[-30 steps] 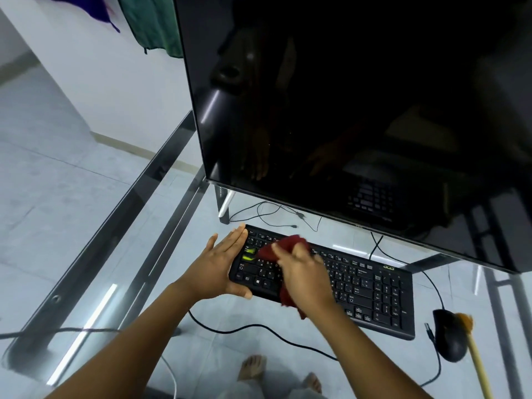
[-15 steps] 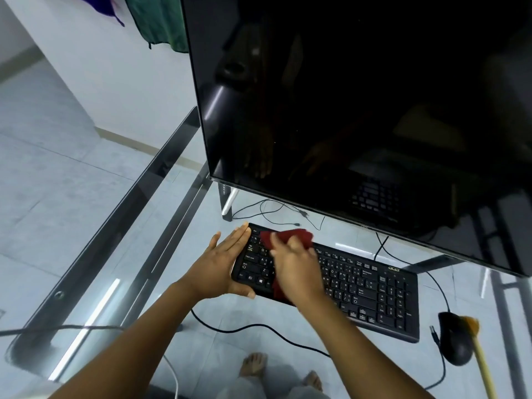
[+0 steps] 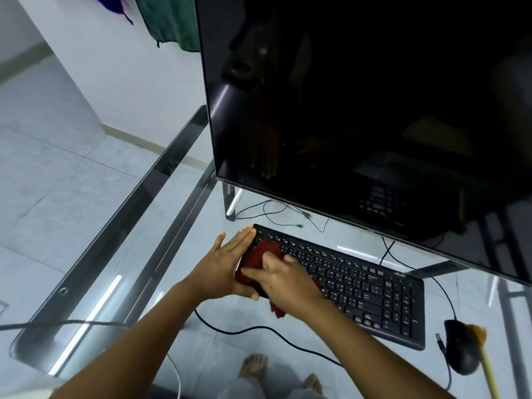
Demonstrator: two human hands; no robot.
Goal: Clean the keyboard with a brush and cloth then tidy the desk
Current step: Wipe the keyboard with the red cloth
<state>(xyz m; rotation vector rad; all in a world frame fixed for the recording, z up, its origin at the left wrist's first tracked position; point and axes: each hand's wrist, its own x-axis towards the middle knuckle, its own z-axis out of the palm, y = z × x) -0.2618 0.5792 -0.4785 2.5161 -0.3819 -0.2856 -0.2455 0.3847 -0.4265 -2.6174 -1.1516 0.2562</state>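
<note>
A black keyboard [image 3: 359, 286] lies on the glass desk [image 3: 121, 254] in front of the monitor. My left hand [image 3: 221, 269] rests flat against the keyboard's left end, fingers straight, thumb under the near corner. My right hand [image 3: 288, 279] presses a dark red cloth [image 3: 259, 259] onto the left keys; the cloth covers the keyboard's left corner and a flap hangs below my palm. The brush [image 3: 486, 361], with a yellow handle and orange bristles, lies at the far right, partly over the mouse.
A large dark monitor [image 3: 359, 96] stands right behind the keyboard, its foot [image 3: 231, 201] at the left. A black mouse [image 3: 460, 348] sits to the keyboard's right. Cables run across the desk near my arms. Bare feet show through the glass.
My right hand has slid the red cloth from the keyboard's upper left keys down toward its near left corner. My left hand has stayed against the keyboard's left end.
</note>
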